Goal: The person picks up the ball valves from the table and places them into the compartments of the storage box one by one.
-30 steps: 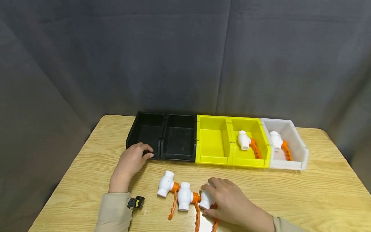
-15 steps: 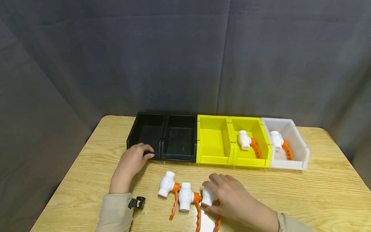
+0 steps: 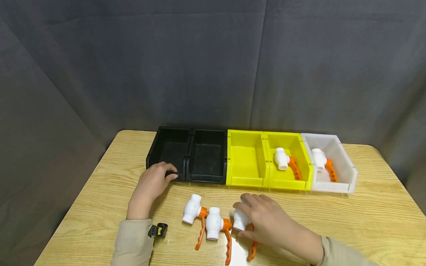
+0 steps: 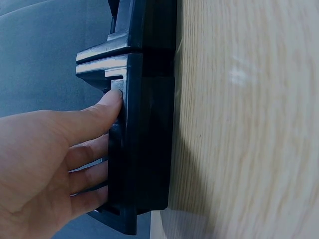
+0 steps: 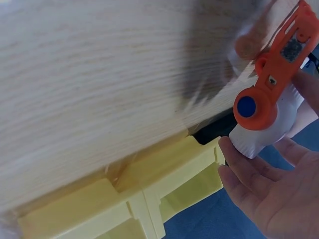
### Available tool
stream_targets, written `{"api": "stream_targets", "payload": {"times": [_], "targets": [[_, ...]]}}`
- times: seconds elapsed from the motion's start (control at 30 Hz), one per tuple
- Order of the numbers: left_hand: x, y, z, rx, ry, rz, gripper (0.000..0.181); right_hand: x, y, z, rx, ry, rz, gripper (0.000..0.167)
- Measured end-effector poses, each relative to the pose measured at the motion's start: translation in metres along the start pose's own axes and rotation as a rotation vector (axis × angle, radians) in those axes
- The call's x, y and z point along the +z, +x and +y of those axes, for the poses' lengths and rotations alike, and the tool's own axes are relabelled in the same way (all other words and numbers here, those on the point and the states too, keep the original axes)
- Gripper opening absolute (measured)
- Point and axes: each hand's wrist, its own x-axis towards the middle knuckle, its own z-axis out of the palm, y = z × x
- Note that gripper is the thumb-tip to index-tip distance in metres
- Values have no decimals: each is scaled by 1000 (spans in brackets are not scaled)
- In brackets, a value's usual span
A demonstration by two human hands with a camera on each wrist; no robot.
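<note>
Grips white orange-handled valve (image 3: 240, 220) in curled right hand (image 3: 267, 223), well out from back edge of worktop (image 3: 90, 218), just right of two more valves (image 3: 213, 223). Pinches front lip of leftmost black bin (image 3: 171, 149), by back-left corner, between thumb and fingers of left hand (image 3: 153, 183).

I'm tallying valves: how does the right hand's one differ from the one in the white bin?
The right hand grips the held valve; the binned valve lies untouched in the white bin. In the head view, the hand partly hides the held valve, but not the binned valve. Both are white and orange.
</note>
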Motion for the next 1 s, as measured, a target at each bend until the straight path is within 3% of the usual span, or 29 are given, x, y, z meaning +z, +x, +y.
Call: {"api": "stream_targets", "payload": {"times": [0.27, 0.63, 1.0], "targets": [[-1, 0, 1, -6, 7, -1, 18, -6, 3, 3, -1, -12, -5, 66], [-1, 1, -1, -9, 11, 4, 18, -21, 11, 10, -69, -27, -8, 62], [0, 1, 1, -14, 9, -9, 18, -32, 17, 22, -43, -29, -53, 62]]}}
